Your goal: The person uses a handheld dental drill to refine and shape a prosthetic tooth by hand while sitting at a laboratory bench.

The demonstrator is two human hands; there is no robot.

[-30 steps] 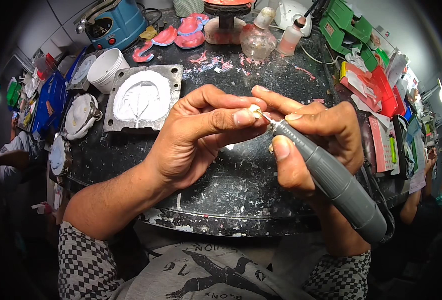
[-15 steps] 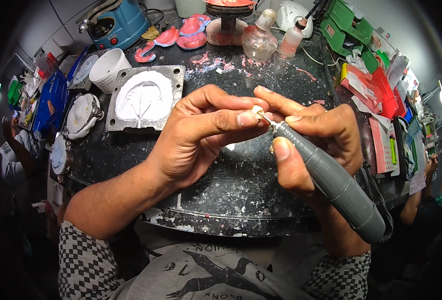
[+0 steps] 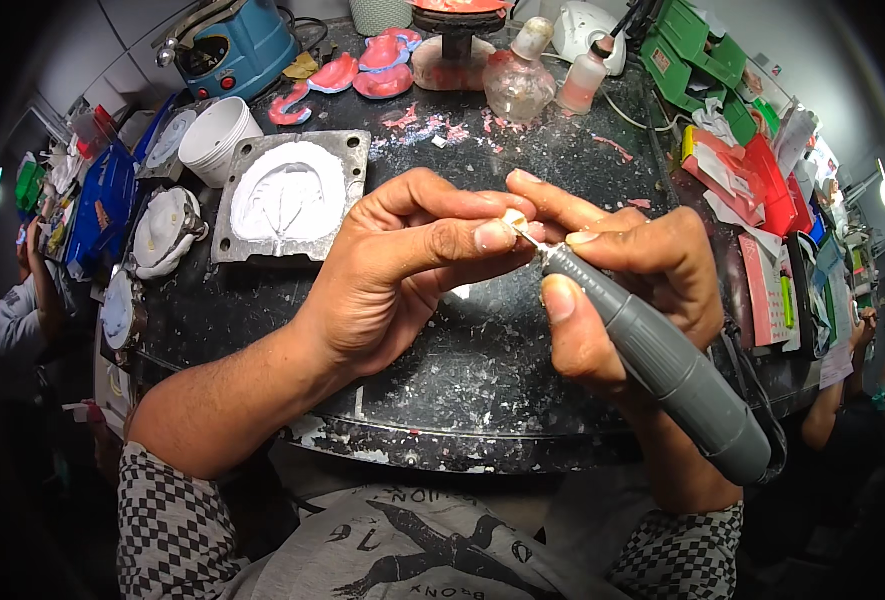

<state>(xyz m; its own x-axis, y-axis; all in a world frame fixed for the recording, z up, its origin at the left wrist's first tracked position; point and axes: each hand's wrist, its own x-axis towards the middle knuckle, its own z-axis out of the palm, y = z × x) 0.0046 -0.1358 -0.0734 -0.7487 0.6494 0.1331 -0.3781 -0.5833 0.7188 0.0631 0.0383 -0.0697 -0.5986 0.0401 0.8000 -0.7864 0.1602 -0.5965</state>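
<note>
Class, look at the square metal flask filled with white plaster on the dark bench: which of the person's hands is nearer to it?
Left. The left hand sits just right of the square metal flask filled with white plaster, nearly at its edge. The right hand, holding the grey rotary handpiece, lies beyond it, farther right.

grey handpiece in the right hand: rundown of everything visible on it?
The grey handpiece is a smooth, matte, plastic-looking cylinder tapering to a thin metal bit at its upper-left end. It slants from lower right up to upper left. The right hand grips its front like a pen, thumb underneath. A dark cord leaves its rear end. The bit tip meets a small pale piece pinched by the left hand above the dark speckled bench.
</note>
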